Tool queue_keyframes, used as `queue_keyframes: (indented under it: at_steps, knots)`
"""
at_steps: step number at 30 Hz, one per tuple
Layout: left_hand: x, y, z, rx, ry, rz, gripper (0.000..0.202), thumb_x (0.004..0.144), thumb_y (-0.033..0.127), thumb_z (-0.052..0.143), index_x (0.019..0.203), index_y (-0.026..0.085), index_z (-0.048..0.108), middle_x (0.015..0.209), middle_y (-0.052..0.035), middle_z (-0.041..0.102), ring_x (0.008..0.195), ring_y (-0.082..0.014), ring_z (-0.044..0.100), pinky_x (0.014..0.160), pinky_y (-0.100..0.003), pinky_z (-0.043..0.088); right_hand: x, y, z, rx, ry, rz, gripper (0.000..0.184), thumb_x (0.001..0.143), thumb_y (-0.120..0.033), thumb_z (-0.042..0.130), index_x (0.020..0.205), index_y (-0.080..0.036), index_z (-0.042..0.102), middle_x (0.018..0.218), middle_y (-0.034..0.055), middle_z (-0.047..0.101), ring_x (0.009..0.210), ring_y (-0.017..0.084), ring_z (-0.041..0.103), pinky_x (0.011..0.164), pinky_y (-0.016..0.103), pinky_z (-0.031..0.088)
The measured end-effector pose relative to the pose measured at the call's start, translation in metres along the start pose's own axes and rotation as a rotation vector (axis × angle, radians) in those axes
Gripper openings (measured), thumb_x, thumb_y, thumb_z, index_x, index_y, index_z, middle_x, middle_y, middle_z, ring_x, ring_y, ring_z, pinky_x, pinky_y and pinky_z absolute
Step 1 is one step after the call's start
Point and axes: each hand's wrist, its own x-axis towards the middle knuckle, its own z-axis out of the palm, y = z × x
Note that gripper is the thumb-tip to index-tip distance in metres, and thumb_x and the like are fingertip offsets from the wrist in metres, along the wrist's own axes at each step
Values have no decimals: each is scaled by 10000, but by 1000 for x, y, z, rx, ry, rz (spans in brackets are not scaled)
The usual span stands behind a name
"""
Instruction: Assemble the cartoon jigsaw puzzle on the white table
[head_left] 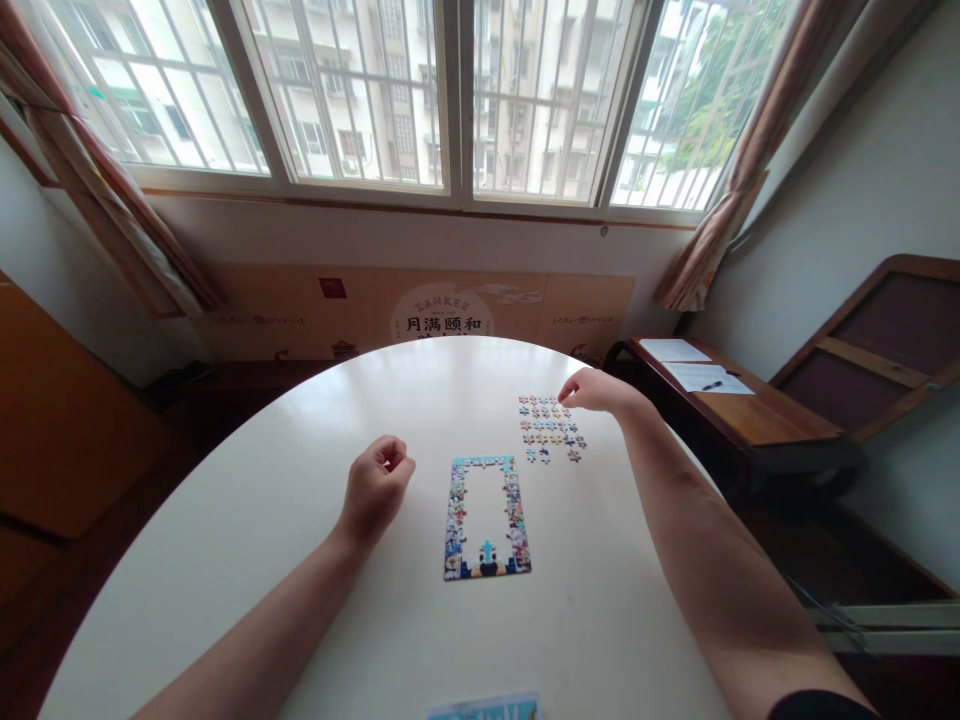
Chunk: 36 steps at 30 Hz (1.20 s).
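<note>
A partly built jigsaw puzzle [486, 517] lies on the white round table [300, 520]; its colourful border is joined and the middle is bare. Several loose puzzle pieces [551, 430] are spread in rows to its upper right. My right hand [596, 390] reaches over the far edge of those pieces with fingertips pinched together; what they hold, if anything, is too small to make out. My left hand [379, 485] rests on the table left of the puzzle, fingers curled into a loose fist with nothing in it.
A printed card or box edge [486, 708] shows at the table's near edge. To the right stands a dark wooden side table [750, 415] with papers [694, 365] and a pen. A large barred window [420, 100] and a printed board [442, 315] lie behind.
</note>
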Motion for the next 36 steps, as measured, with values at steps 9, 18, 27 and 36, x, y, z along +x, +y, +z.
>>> queue_keyframes:
  at_steps: [9,18,27,36]
  knots:
    - [2,-7,-1,34,11,-7,244,656,255,529,596,229,293,574,53,288,543,-116,293,517,-271,249,-8,2,-9,-88,-236,-9,290,680,-182,774,955,-242,845,992,36,802,986,244,714,819,265,520]
    - [1,0,-1,95,34,-23,295,692,291,566,584,223,300,548,57,284,538,-112,279,510,-259,246,-4,12,-7,-109,-177,4,307,665,-183,801,964,-238,840,978,43,796,925,234,722,798,265,528]
    - [1,-1,-1,99,35,-8,292,697,278,570,579,222,308,547,56,290,534,-113,285,507,-260,249,2,2,13,-166,-154,19,186,707,-279,818,875,-200,834,881,66,786,838,232,714,703,274,510]
    - [1,-3,0,83,18,-10,289,697,285,565,580,225,308,540,58,299,529,-112,292,518,-270,254,2,-10,22,-225,-143,75,210,641,-219,830,841,-158,813,862,87,773,833,246,710,701,291,515]
